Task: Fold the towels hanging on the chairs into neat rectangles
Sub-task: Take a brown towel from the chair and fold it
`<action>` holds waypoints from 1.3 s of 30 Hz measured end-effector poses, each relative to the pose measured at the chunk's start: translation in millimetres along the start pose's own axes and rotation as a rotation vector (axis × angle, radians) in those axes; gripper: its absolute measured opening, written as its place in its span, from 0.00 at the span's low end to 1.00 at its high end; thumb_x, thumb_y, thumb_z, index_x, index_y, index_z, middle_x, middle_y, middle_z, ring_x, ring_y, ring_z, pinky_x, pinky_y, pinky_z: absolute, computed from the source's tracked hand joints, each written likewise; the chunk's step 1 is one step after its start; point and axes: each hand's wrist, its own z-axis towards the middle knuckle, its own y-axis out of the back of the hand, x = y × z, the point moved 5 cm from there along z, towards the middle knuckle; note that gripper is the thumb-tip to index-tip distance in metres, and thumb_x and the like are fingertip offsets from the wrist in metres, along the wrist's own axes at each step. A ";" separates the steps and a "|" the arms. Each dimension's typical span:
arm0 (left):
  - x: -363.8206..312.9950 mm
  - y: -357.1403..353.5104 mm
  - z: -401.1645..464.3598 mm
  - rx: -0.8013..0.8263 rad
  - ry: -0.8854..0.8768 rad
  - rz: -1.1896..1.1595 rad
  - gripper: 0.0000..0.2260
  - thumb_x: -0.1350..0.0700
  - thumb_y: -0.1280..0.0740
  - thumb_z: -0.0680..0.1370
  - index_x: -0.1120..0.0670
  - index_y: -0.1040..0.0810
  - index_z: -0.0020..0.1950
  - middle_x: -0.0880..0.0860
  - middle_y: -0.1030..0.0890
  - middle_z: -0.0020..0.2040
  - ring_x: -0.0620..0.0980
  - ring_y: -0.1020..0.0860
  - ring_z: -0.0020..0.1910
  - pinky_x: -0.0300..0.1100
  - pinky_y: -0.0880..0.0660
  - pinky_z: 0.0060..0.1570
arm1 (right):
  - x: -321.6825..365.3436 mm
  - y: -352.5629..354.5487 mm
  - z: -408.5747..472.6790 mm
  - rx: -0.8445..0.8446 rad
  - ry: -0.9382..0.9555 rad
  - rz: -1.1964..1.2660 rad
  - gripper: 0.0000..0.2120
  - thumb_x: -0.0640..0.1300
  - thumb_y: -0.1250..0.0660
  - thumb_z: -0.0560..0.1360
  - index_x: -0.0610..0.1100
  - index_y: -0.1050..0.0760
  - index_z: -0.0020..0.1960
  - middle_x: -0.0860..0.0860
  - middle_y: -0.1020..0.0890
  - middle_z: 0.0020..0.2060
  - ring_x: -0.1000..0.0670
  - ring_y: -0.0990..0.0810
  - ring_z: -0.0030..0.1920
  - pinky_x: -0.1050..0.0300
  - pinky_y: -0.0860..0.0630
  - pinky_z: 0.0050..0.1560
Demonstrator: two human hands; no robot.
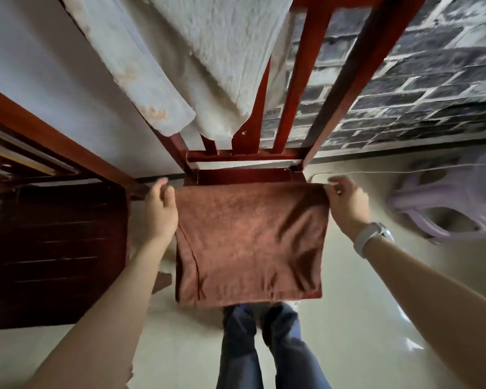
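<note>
**Towel held before the chair**

A folded towel (250, 242) hung between the left hand (161, 209) and the right hand (347, 204), in front of a chair (300, 108). Two more towels (197, 60) draped over the chair's back. A second chair (54, 248) stood to the left, a stool (455, 203) to the right.

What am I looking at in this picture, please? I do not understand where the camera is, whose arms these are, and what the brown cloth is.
There is no machine here. The one picture comes from a wide-angle camera on a person's head, looking forward and down, so the two arms are that person's own. The left hand and the right hand each pinch a top corner of a brown towel, which hangs folded in front of a red wooden chair. Two pale towels are draped over the chair's back. The right wrist wears a white watch. Below you see the person's legs in jeans and a pale floor.
</note>
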 end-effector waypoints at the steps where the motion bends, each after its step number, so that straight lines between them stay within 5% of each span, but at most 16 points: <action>1: 9.1 -9.8 11.7 0.005 0.049 -0.033 0.18 0.54 0.46 0.81 0.57 0.35 0.70 0.58 0.30 0.68 0.56 0.29 0.64 0.41 0.34 0.59 | -2.9 -11.0 8.2 -0.027 -0.073 0.067 0.16 0.43 0.40 0.77 0.42 0.31 0.64 0.43 0.21 0.58 0.40 0.23 0.57 0.56 0.31 0.53; 4: 48.6 -41.4 20.2 0.070 0.154 -0.084 0.19 0.54 0.44 0.80 0.60 0.38 0.70 0.60 0.31 0.68 0.57 0.29 0.65 0.45 0.34 0.63 | -34.1 -47.8 7.3 0.005 -0.246 0.167 0.21 0.40 0.43 0.78 0.42 0.40 0.70 0.43 0.28 0.65 0.42 0.27 0.62 0.58 0.34 0.56; 12: 170.0 -84.3 -74.1 0.226 0.433 0.102 0.15 0.59 0.40 0.78 0.63 0.29 0.63 0.62 0.24 0.61 0.59 0.26 0.60 0.44 0.32 0.57 | -158.8 -110.6 -77.7 0.233 -0.523 -0.059 0.16 0.38 0.42 0.76 0.35 0.29 0.62 0.38 0.22 0.54 0.37 0.24 0.56 0.47 0.28 0.56; 15: 194.3 -89.8 -96.5 0.224 0.510 0.168 0.16 0.57 0.37 0.78 0.64 0.28 0.62 0.62 0.21 0.58 0.59 0.25 0.59 0.45 0.31 0.57 | -185.3 -120.8 -93.1 0.223 -0.585 -0.099 0.19 0.40 0.41 0.75 0.37 0.33 0.66 0.36 0.26 0.60 0.35 0.26 0.59 0.42 0.29 0.60; 24: 218.8 -109.9 -95.1 0.180 0.501 0.245 0.12 0.53 0.30 0.71 0.60 0.21 0.50 0.61 0.19 0.50 0.61 0.22 0.52 0.57 0.27 0.56 | -218.3 -127.8 -87.0 0.150 -0.583 -0.100 0.12 0.41 0.37 0.73 0.36 0.25 0.53 0.40 0.21 0.42 0.40 0.23 0.44 0.55 0.31 0.42; 27: 223.7 -112.5 -94.9 0.174 0.512 0.230 0.09 0.54 0.32 0.72 0.60 0.22 0.46 0.61 0.19 0.49 0.61 0.22 0.49 0.53 0.26 0.55 | -213.5 -128.5 -89.5 0.165 -0.540 -0.067 0.07 0.39 0.38 0.73 0.36 0.24 0.44 0.42 0.24 0.36 0.43 0.27 0.38 0.56 0.35 0.38; 33: 192.1 -65.0 -107.2 0.133 0.489 -0.414 0.03 0.60 0.32 0.75 0.55 0.25 0.46 0.55 0.22 0.47 0.52 0.22 0.48 0.46 0.24 0.49 | -175.6 -98.6 -113.3 0.051 -0.431 0.440 0.04 0.38 0.39 0.76 0.40 0.25 0.47 0.47 0.24 0.35 0.51 0.25 0.34 0.61 0.26 0.35; 36: 212.7 -48.0 -117.7 0.063 0.525 -0.356 0.08 0.62 0.36 0.77 0.59 0.25 0.55 0.56 0.23 0.48 0.53 0.23 0.49 0.45 0.26 0.50 | -191.3 -104.0 -143.7 0.116 -0.464 0.462 0.04 0.37 0.38 0.76 0.39 0.26 0.44 0.46 0.25 0.30 0.55 0.26 0.29 0.59 0.27 0.37; 39: 250.3 -54.4 -123.3 0.007 0.622 -0.079 0.08 0.61 0.35 0.76 0.63 0.23 0.53 0.61 0.22 0.49 0.59 0.23 0.54 0.51 0.27 0.59 | -224.0 -135.3 -168.0 0.278 -0.575 0.356 0.05 0.36 0.37 0.75 0.40 0.25 0.42 0.45 0.24 0.31 0.46 0.24 0.36 0.47 0.25 0.45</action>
